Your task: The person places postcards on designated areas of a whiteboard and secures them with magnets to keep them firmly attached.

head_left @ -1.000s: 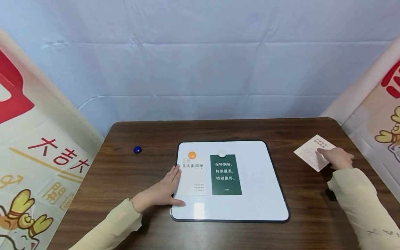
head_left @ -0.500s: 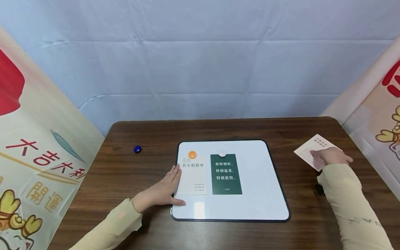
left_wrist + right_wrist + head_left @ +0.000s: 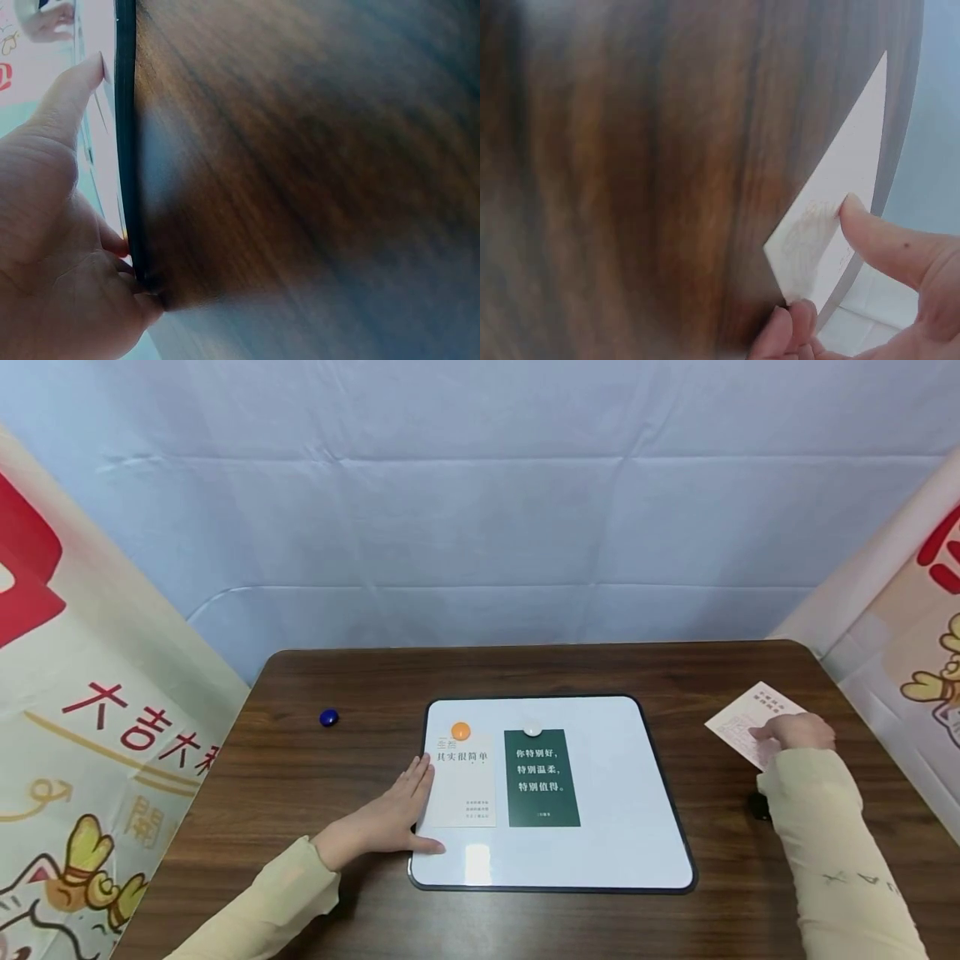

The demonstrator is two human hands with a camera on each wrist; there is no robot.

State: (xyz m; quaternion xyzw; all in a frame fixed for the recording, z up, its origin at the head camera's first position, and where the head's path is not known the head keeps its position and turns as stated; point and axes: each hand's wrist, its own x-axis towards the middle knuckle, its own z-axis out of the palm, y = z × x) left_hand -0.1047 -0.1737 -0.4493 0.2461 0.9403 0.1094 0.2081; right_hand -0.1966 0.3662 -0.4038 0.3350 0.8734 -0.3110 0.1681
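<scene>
A whiteboard (image 3: 622,793) with a black rim lies in the middle of the brown table (image 3: 300,777). On it, an orange magnet (image 3: 461,731) tops a white card (image 3: 465,785) and a white magnet (image 3: 532,729) tops a green card (image 3: 542,778). My left hand (image 3: 408,802) lies flat with straight fingers against the whiteboard's left edge (image 3: 126,150), the thumb (image 3: 75,90) on the board. At the table's right, my right hand (image 3: 795,731) pinches the near corner of a pale pink card (image 3: 738,720). In the right wrist view one finger (image 3: 870,225) sits on top of the card (image 3: 840,180) and the others curl at its corner.
A blue magnet (image 3: 328,717) lies alone on the table, left of the board. Printed banners stand along the left (image 3: 90,735) and right (image 3: 915,610) sides, with a pale blue cloth (image 3: 480,510) behind. The pink card sits close to the table's right edge.
My right hand has drawn back a little over the pink card, and its fingers have curled round the card's near corner. The left hand and the board have stayed put.
</scene>
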